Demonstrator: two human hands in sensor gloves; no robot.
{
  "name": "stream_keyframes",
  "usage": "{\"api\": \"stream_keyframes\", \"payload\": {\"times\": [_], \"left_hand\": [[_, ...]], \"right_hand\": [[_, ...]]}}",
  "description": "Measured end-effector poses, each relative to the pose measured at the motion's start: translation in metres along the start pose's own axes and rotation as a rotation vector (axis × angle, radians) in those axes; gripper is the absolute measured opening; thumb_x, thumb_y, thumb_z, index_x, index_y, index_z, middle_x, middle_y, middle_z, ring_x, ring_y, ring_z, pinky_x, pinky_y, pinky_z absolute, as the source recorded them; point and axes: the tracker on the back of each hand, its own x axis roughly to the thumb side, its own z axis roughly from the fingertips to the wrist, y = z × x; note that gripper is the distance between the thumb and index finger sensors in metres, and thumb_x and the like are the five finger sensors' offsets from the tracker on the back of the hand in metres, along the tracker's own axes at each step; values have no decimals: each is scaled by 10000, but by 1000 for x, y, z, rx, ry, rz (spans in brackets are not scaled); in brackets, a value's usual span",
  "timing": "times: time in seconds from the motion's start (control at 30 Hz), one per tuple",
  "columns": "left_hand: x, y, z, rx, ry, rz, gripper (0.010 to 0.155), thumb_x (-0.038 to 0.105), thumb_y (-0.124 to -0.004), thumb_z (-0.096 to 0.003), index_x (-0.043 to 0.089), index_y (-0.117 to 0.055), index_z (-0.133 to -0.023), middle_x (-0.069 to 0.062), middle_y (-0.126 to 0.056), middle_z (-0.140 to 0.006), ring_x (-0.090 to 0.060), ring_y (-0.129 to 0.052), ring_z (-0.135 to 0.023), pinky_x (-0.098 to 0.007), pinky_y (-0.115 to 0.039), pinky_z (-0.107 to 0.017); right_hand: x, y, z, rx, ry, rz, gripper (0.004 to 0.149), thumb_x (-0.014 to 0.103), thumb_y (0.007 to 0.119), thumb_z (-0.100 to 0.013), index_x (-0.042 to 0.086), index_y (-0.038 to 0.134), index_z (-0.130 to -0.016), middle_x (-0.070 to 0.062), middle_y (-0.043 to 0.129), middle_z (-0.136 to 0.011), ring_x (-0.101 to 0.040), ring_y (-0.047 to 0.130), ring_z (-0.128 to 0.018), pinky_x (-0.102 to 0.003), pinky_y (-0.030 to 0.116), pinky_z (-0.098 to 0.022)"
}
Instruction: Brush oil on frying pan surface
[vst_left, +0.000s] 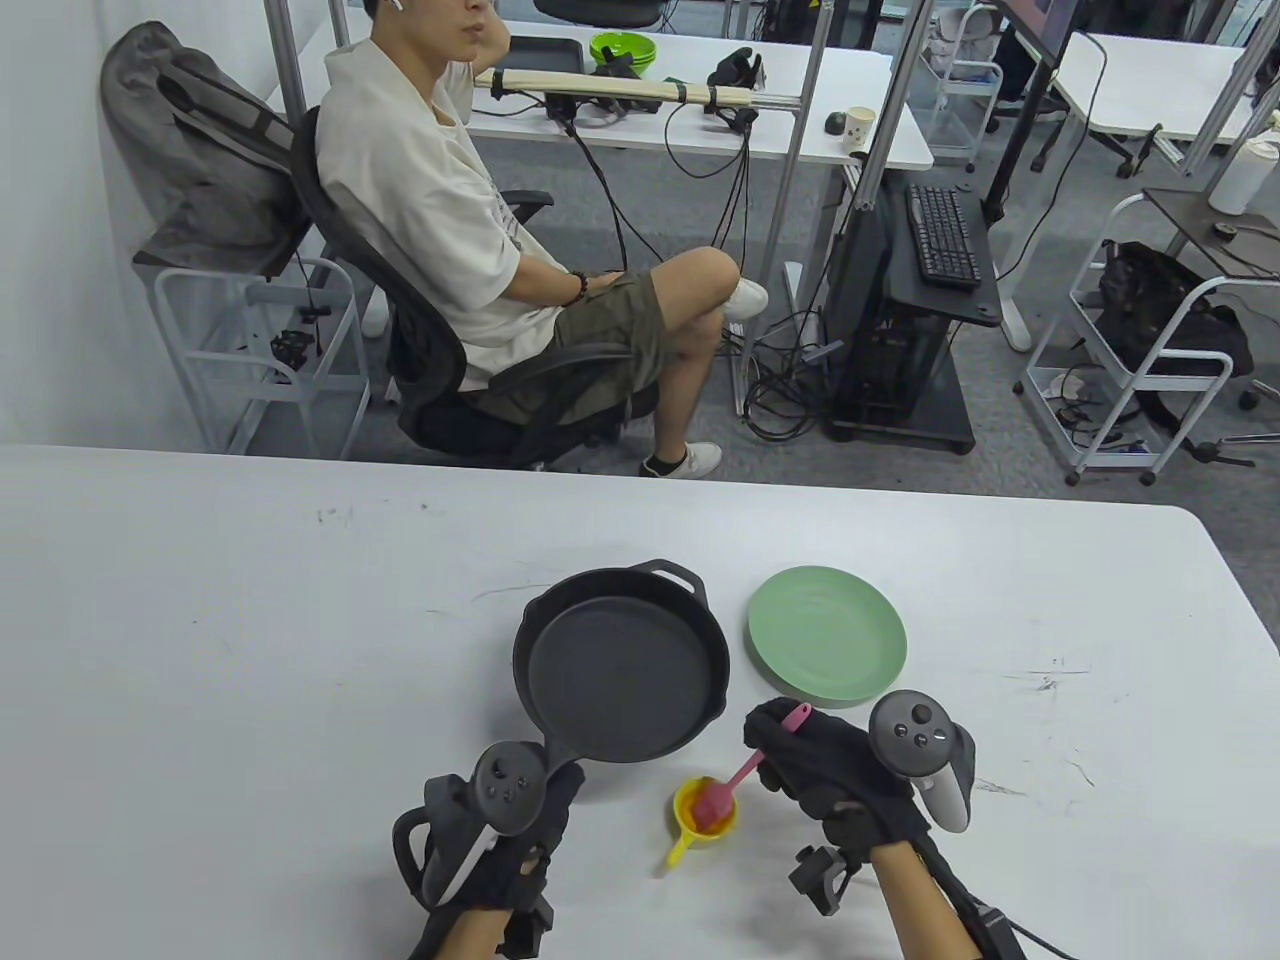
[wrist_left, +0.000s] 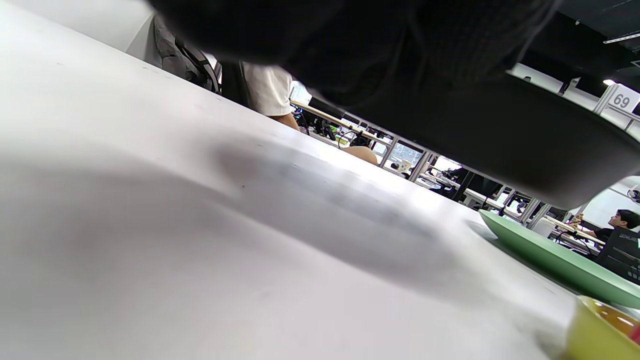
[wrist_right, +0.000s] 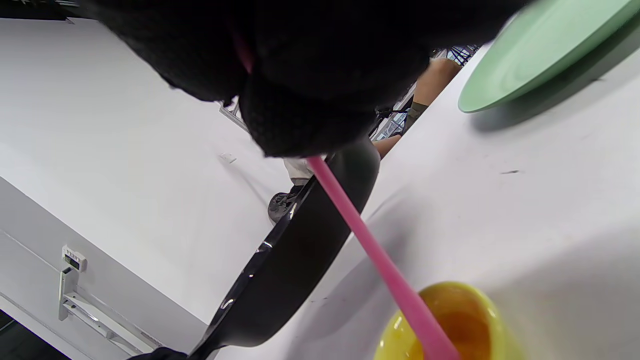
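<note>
Gripping a pink silicone brush (vst_left: 745, 768), the right hand (vst_left: 830, 765) dips its bristles into a small yellow oil cup (vst_left: 704, 812) on the white bench (vst_left: 250, 650). Left hand (vst_left: 505, 835) holds the black cast-iron frying pan (vst_left: 622, 672) by its handle, beside a green plate (vst_left: 828, 637).

Bright, even overhead light — soft shadows on the table (vst_left: 250, 600); wrist views blurred close up, edges bowed.
</note>
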Motion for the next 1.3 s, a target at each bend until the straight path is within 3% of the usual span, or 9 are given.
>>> {"api": "stream_keyframes", "payload": {"times": [0.3, 0.53, 0.7, 1.07, 1.3], "left_hand": [[0, 0, 0, -2, 2, -1, 597, 569, -793, -538, 60, -849, -846, 21, -980, -439, -144, -968, -152, -348, -830, -148], [1, 0, 0, -3, 0, -5, 596, 568, -793, -537, 60, -849, -845, 22, -981, -437, -144, -968, -152, -348, -830, -148], [1, 0, 0, -2, -2, 0, 597, 569, -794, -537, 60, -850, -845, 21, -982, -436, -144, -968, -151, -348, -831, -147], [0, 0, 0, -4, -1, 2, 597, 568, -794, -538, 59, -850, -845, 20, -980, -438, -144, -968, -152, -348, -830, -148], [1, 0, 1, -4, -2, -3, 598, 568, -794, -538, 59, -850, -845, 21, -982, -435, -144, -968, -151, -348, -831, -147]], "right_hand": [[23, -15, 5, 54, -148, 63, 399, 464, 763, -595, 192, 826, -880, -141, 986, -543, -158, 934, -317, -277, 832, -199], [41, 7, 5, 211, -210, 174, 394, 466, 770, -589, 207, 830, -880, -140, 986, -555, -163, 936, -330, -284, 834, -214], [46, 19, 5, 263, -228, 184, 397, 468, 768, -591, 204, 829, -881, -140, 986, -554, -163, 937, -328, -284, 834, -213], [44, 14, 6, 199, -218, 153, 399, 469, 767, -592, 196, 831, -875, -135, 990, -540, -158, 938, -315, -280, 835, -200], [43, 17, 5, 243, -211, 140, 401, 467, 765, -594, 195, 827, -880, -138, 988, -544, -162, 938, -320, -283, 835, -205]]}}
